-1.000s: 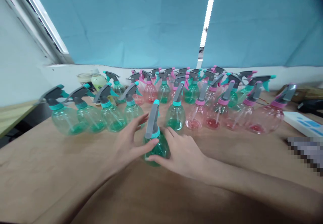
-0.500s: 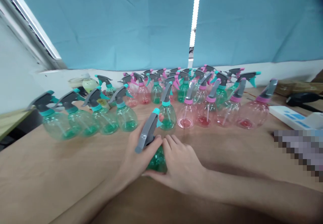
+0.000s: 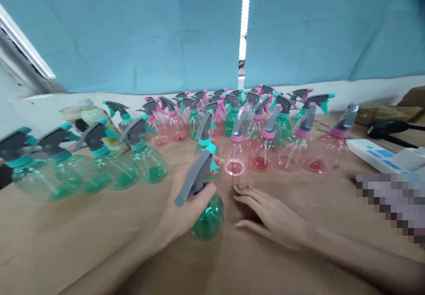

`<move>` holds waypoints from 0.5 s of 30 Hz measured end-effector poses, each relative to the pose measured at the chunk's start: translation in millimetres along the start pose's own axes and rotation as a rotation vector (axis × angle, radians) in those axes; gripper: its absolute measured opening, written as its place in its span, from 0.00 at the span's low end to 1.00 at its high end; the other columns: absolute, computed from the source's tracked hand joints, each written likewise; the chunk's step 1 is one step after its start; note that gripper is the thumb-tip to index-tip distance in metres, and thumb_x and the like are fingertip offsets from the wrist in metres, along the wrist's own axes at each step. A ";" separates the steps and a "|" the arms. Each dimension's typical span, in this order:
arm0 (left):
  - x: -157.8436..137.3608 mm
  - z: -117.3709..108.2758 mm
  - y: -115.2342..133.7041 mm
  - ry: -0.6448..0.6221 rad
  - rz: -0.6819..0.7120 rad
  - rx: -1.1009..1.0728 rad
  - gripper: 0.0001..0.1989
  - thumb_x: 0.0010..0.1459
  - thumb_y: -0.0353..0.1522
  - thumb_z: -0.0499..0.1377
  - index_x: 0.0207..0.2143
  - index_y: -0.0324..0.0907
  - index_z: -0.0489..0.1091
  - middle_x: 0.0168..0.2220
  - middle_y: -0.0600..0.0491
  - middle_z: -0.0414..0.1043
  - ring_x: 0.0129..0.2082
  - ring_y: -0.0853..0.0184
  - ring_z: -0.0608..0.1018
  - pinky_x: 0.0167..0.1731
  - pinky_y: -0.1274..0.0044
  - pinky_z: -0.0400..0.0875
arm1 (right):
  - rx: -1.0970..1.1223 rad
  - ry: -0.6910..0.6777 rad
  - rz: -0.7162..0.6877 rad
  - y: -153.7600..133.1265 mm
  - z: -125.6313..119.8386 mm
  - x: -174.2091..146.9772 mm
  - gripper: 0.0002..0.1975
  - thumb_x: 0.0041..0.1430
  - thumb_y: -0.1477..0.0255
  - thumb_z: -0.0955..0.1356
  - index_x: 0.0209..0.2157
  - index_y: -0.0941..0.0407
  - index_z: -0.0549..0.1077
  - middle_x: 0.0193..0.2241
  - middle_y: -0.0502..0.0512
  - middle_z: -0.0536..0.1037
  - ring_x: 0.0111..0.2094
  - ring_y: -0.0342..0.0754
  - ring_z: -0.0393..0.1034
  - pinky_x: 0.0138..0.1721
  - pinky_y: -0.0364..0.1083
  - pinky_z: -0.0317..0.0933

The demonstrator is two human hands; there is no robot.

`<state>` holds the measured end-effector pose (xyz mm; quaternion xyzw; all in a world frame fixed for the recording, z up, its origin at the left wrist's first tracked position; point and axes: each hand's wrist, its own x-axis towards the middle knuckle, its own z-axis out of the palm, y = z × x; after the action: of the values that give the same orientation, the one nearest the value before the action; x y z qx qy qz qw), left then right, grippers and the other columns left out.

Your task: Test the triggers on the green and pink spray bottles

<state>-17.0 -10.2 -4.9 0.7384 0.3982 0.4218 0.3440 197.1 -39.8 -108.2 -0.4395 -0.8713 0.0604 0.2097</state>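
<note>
A green spray bottle (image 3: 210,219) with a grey and turquoise trigger head is in front of me, and my left hand (image 3: 189,202) is wrapped round its neck. My right hand (image 3: 270,215) lies apart from it on the right, low over the wooden table (image 3: 126,242), fingers stretched out and holding nothing. Just beyond my left hand stands another green spray bottle, partly hidden by the held one. A pink-collared spray bottle (image 3: 234,157) is the closest one beyond my right hand.
Several green spray bottles (image 3: 149,164) stand in a row at the left. Several pink ones (image 3: 327,153) stand at the right, with more of both colours crowded behind. A white power strip (image 3: 375,155) and a pixelated patch lie at the right edge.
My right hand has come off the green spray bottle and moved right, its fingers opening. My left hand still holds the bottle. The view has shifted slightly to the right.
</note>
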 end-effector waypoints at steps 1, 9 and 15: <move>1.6 0.3 -0.2 -0.001 -0.006 0.019 0.16 0.50 0.27 0.54 0.42 0.48 0.70 0.43 0.55 0.76 0.45 0.61 0.78 0.45 0.70 0.73 | 0.014 -0.026 0.033 7.4 -1.0 -4.3 0.28 0.66 0.55 0.62 0.58 0.60 0.66 0.61 0.64 0.66 0.62 0.58 0.59 0.59 0.59 0.60; 18.4 8.3 0.7 -0.028 -0.020 0.071 0.10 0.46 0.28 0.52 0.33 0.47 0.66 0.24 0.60 0.63 0.21 0.69 0.65 0.21 0.76 0.59 | 0.083 -0.075 0.115 22.4 -5.6 -8.1 0.29 0.65 0.56 0.62 0.62 0.57 0.63 0.64 0.58 0.61 0.64 0.55 0.54 0.63 0.58 0.53; 23.7 11.7 3.7 -0.047 0.023 0.089 0.05 0.45 0.28 0.51 0.26 0.47 0.60 0.20 0.61 0.54 0.18 0.69 0.62 0.20 0.76 0.57 | 0.106 -0.066 0.125 24.2 -3.4 -11.2 0.29 0.65 0.57 0.63 0.63 0.54 0.61 0.64 0.56 0.60 0.65 0.55 0.52 0.63 0.57 0.52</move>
<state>2.4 7.0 1.8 0.7673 0.3998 0.3901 0.3150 222.3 -34.3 -115.6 -0.4792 -0.8442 0.1337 0.1993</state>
